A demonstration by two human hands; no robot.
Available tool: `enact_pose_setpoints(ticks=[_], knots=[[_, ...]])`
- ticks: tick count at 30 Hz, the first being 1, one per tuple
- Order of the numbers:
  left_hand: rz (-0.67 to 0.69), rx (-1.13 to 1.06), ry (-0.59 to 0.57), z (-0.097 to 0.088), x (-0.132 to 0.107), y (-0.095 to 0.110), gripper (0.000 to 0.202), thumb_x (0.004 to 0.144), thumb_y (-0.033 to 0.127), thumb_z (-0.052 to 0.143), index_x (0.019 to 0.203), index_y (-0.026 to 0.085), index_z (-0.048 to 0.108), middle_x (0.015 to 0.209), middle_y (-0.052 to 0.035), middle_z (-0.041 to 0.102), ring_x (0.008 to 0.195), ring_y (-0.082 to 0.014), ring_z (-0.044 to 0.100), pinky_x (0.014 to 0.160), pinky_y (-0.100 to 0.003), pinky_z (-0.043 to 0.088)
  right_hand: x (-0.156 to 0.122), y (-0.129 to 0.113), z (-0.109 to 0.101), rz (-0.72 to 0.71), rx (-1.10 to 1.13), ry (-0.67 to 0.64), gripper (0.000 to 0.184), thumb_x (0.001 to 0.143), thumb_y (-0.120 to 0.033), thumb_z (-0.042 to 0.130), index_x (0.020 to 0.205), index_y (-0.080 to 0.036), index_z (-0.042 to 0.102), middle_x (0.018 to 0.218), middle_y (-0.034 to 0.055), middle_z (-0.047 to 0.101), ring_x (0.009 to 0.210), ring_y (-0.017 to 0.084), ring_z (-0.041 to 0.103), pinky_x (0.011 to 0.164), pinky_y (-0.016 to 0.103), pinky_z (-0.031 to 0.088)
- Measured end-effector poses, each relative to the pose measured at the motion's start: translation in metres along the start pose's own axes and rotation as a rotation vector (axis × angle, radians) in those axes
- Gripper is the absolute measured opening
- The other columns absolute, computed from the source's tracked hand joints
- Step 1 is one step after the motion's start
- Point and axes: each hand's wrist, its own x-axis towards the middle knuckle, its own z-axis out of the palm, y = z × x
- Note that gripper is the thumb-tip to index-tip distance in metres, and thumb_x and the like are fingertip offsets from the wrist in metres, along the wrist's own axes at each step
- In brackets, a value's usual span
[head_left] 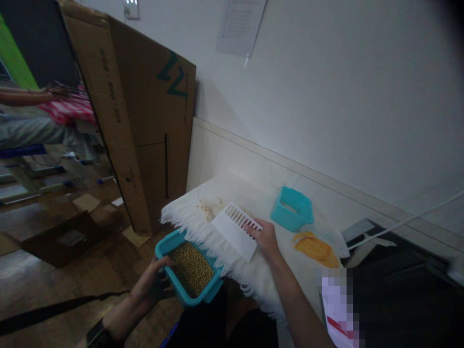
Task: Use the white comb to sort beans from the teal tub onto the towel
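Observation:
My left hand [154,282] grips one side of a teal plastic container [213,289], with the thumb over its rim. Round, yellowish-brown beans [192,268] cover its bottom. The container is held beside and below the table edge, close to the fringe of a white cloth [221,193]. Over that cloth, my right hand [266,239] holds a flat white plastic dustpan-like scoop [234,237] by its slotted end. A few small bits, apparently beans [206,210], lie scattered on the cloth near the scoop's far edge.
A second teal container [292,221] stands farther back on the cloth, with a yellow-orange cloth [315,249] near it. A tall cardboard box [159,106] rises beyond the table's left end. Another person's arm [25,96] shows at far left. Black bags or fabric [398,290] lie right.

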Motion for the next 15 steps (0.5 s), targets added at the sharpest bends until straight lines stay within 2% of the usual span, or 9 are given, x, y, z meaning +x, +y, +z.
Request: enact_pose_setpoints(ticks=[6, 9, 12, 15], knots=[[0.019, 0.021, 0.033, 0.002, -0.003, 0.002, 0.042, 0.064, 0.029, 0.082, 0.094, 0.032, 0.053, 0.077, 0.0013, 0.059, 0.074, -0.0288, 0.065, 0.071, -0.044, 0.057, 0.007, 0.003, -0.035, -0.020, -0.090, 0.053, 0.037, 0.067, -0.052, 0.081, 0.078, -0.017, 0.086, 0.066, 0.0071, 0.079, 0.059, 0.023, 0.064, 0.056, 0.030, 0.045], [0.022, 0.029, 0.030, 0.002, -0.001, 0.001, 0.041, 0.066, 0.029, 0.082, 0.097, 0.032, 0.055, 0.078, 0.0008, 0.060, 0.075, -0.0291, 0.065, 0.071, -0.044, 0.057, 0.009, -0.001, -0.045, -0.029, -0.107, 0.062, 0.039, 0.068, -0.052, 0.081, 0.081, -0.016, 0.087, 0.068, 0.0075, 0.080, 0.059, 0.023, 0.065, 0.057, 0.031, 0.046], [0.021, 0.034, 0.027, 0.001, 0.002, -0.001, 0.042, 0.067, 0.029, 0.082, 0.100, 0.032, 0.056, 0.078, 0.0010, 0.059, 0.075, -0.0292, 0.065, 0.071, -0.044, 0.057, 0.011, -0.006, -0.036, -0.070, -0.109, 0.116, 0.043, 0.072, -0.055, 0.079, 0.085, -0.016, 0.088, 0.072, 0.0085, 0.082, 0.062, 0.024, 0.069, 0.059, 0.031, 0.048], [0.015, 0.045, 0.028, 0.002, 0.002, -0.002, 0.041, 0.069, 0.029, 0.082, 0.102, 0.032, 0.057, 0.080, 0.0004, 0.060, 0.077, -0.0296, 0.066, 0.072, -0.044, 0.059, 0.014, -0.010, -0.013, -0.142, -0.146, 0.161, 0.041, 0.077, -0.053, 0.075, 0.090, -0.017, 0.088, 0.079, 0.0099, 0.085, 0.068, 0.026, 0.073, 0.063, 0.033, 0.052]])
